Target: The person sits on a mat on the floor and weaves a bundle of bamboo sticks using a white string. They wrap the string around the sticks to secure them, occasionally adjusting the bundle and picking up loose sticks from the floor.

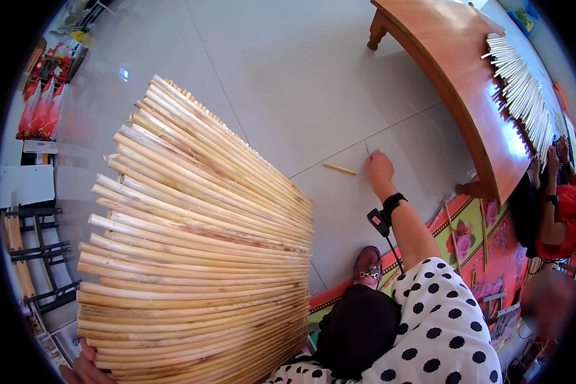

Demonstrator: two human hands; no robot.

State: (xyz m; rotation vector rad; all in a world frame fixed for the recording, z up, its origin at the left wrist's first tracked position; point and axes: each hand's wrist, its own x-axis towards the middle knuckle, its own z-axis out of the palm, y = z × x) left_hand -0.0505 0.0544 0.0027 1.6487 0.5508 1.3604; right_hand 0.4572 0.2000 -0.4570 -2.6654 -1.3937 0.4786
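So, reed mat sits left of right hand, stalks running roughly crosswise. Left hand nearer, at mat's near-left corner, can't tell if gripping. Right one closed over floor, left of surface, contents unclear.

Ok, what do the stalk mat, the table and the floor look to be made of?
Stalk mat: dried plant stalks, possibly reed, with a slight natural sheen; pale yellow, slender and brown-streaked.
Table: wood or wood veneer, apparently varnished; reddish-brown, with bright glare on top.
Floor: probably glazed tile; smooth, pale grey, with straight joint lines.
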